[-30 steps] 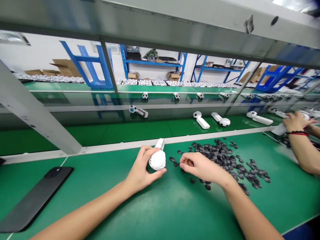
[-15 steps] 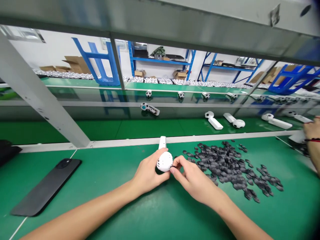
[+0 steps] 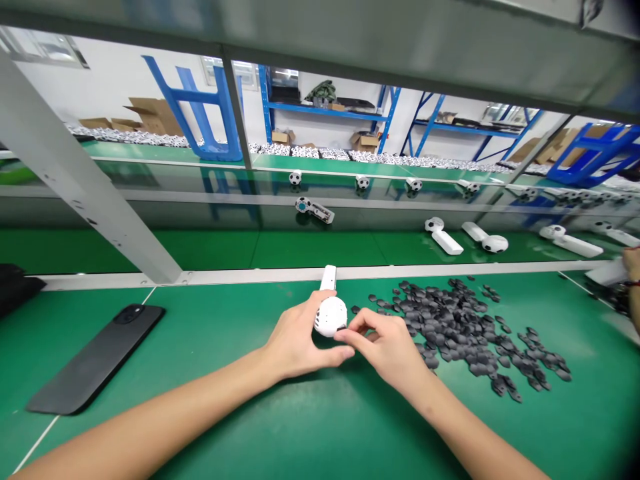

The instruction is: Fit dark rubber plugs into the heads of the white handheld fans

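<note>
Left hand (image 3: pixel 295 340) is wrapping its fingers round the ball-shaped head of a white handheld device (image 3: pixel 330 313), gripping it closely just above the green bench mat (image 3: pixel 225 413). The handle is pointing away toward the aluminium rail (image 3: pixel 250 275).

Right hand (image 3: pixel 387 347) is pressing in from the right, thumb and forefinger pinched almost closed against the head's lower side and covering part of it (a dark speck is showing under the tips, too small to tell whether it is held).

A pile of small black pieces (image 3: pixel 465 330) is lying just right of the hands, with strays reaching near the device. A black phone (image 3: pixel 97 357) is lying face down, well apart to the left.

Beyond the rail, similar white devices (image 3: pixel 444 237) are lying on a green belt (image 3: pixel 300 248). A slanted grey frame strut (image 3: pixel 75 180) is cutting across the left of the view. A co-worker's hand (image 3: pixel 633 263) is showing at the right edge.
</note>
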Available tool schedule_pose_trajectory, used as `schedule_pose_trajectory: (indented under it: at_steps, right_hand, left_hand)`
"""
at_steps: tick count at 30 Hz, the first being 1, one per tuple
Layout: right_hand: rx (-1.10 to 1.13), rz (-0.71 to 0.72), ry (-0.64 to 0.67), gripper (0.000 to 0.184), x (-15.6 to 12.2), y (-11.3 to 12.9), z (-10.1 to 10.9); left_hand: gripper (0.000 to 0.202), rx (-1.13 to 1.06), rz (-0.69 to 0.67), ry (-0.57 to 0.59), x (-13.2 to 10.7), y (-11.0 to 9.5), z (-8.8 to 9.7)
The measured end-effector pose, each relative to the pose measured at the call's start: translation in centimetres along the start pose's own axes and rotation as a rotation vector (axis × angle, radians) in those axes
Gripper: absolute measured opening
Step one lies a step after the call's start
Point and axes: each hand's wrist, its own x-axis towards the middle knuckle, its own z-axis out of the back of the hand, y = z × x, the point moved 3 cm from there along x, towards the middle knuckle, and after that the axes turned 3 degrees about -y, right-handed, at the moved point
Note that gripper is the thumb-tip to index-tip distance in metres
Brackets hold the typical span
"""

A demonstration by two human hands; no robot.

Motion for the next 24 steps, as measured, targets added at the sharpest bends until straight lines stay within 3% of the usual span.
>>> schedule_pose_trajectory:
  at_steps: [4, 12, 18, 22, 24]
  right_hand:
    - [-0.042, 0.044, -0.023, 0.024, -0.3, -0.2, -0.2]
    - [-0.137, 0.144, -0.051, 0.023, 0.0, -0.8, -0.2]
    - [-0.224, 0.235, 0.055, 0.016, 0.3, 0.1, -0.4]
    - [-0.241, 0.322, 0.240, 0.023, 0.4, 1.7, 1.8]
    - [-0.258, 0.280, 0.230, 0.030, 0.7, 1.4, 4.2]
  left_hand:
    - [0.062, -0.018, -0.020, -0.018, 0.1, -0.1, 0.1]
    - [0.059, -0.017, -0.036, -0.044, 0.0, 0.1, 0.2]
    - [0.059, -0.143, -0.006, -0.037, 0.0, 0.8, 0.3]
    - [0.049, -0.229, 0.050, -0.089, 0.2, 1.5, 0.5]
    - [0.045, -0.244, 0.063, -0.108, 0.3, 1.6, 0.6]
